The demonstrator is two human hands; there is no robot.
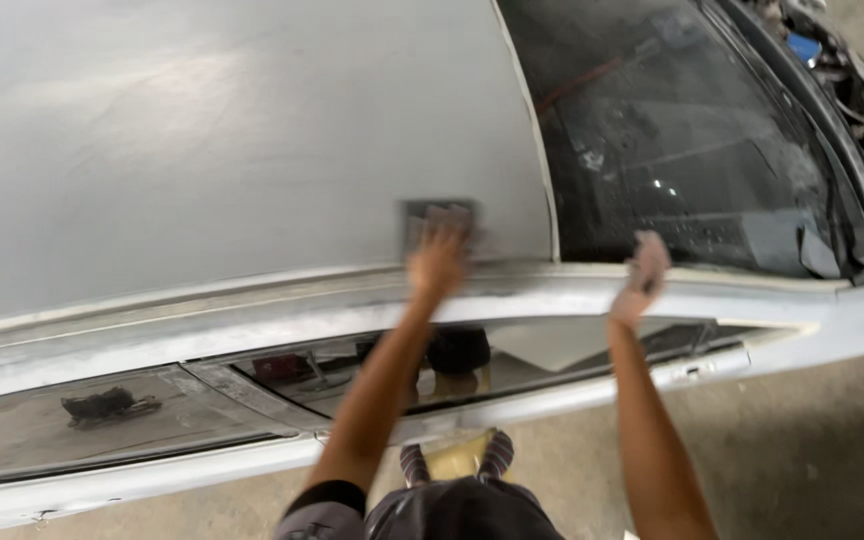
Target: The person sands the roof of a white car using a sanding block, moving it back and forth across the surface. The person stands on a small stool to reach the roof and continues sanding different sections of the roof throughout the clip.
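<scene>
Two hands: left presses sanding pad near roof edge.

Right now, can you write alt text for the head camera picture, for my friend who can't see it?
A person leans over a grey car roof, the left hand pressing a blurred grey sanding pad on it, the right hand resting by the dusty windscreen.

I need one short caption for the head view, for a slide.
Left hand presses a sanding pad on a grey car roof; right hand rests near the windshield.
</scene>
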